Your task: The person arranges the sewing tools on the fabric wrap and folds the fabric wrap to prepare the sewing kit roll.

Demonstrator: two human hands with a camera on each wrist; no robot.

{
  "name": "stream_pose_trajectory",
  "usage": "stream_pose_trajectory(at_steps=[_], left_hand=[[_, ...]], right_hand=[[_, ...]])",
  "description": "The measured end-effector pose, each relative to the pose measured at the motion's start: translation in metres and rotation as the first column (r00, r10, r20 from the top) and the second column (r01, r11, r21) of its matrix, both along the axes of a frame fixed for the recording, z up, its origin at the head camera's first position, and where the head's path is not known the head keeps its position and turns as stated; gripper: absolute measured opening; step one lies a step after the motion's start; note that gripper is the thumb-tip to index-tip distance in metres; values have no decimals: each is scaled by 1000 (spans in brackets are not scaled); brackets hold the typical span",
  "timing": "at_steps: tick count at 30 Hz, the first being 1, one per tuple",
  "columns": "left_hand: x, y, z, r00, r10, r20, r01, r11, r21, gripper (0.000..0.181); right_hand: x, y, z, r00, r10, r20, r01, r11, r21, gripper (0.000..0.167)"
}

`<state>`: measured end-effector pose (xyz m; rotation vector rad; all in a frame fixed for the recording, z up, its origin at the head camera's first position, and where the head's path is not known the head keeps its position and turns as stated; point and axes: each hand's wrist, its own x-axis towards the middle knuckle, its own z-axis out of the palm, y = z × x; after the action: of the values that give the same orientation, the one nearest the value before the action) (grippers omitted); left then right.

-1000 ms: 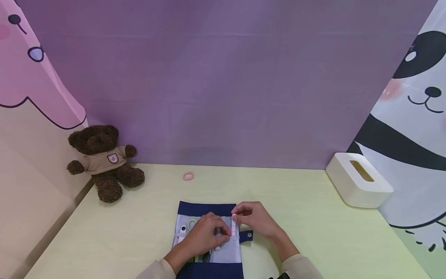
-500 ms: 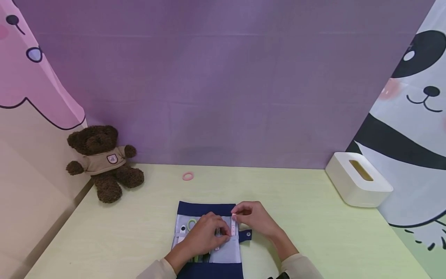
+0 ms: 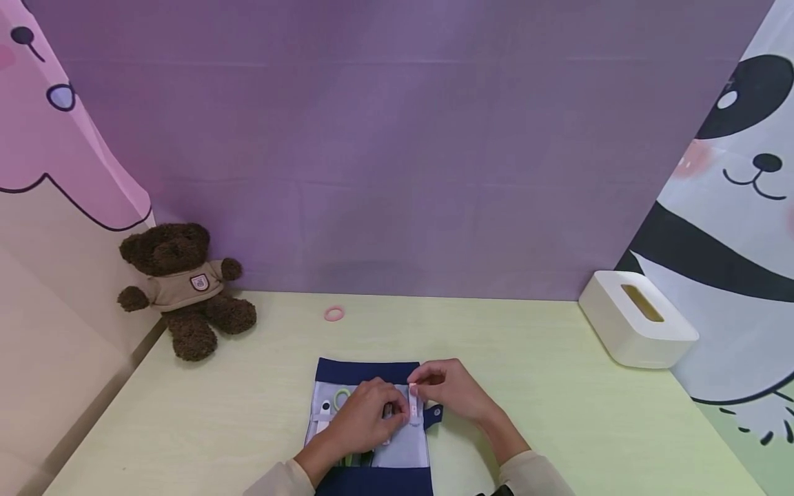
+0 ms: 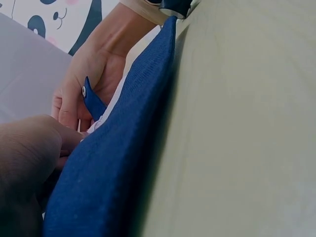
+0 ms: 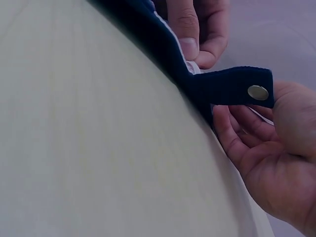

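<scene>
An unfolded navy fabric roll-up case (image 3: 372, 482) with a pale grey lining lies on the table. My right hand (image 3: 453, 389) pinches the top of a slim white strip with pinkish marks (image 3: 413, 405) at the case's right side. The strip's lower end is at a pale holding loop (image 3: 415, 422). My left hand (image 3: 369, 417) lies across the case, thumb and forefinger pinching at that loop; the right wrist view shows the left thumb (image 5: 188, 37) against it. Green-handled scissors (image 3: 341, 397) and a white tool with a black dot (image 3: 325, 412) sit left, partly hidden by the left hand.
A snap tab (image 3: 434, 415) sticks out from the case's right edge. A pink ring (image 3: 333, 313) lies farther back. A brown teddy bear (image 3: 186, 289) sits at the back left and a white tissue box (image 3: 639, 320) at the back right.
My right hand and the white strip have shifted slightly left and down toward the loop. The snap tab has tilted up a little. My left hand stays nearly still.
</scene>
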<state>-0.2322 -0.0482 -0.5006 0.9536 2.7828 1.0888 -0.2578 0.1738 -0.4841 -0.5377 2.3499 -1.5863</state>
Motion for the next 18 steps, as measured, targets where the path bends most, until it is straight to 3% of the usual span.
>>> stream_pose_trajectory(at_steps=[18], left_hand=[[1,-1,2,999,7,33,-7,1000,-2,11]], right_hand=[[2,2,1,995,104,-3,-104,994,19,18]])
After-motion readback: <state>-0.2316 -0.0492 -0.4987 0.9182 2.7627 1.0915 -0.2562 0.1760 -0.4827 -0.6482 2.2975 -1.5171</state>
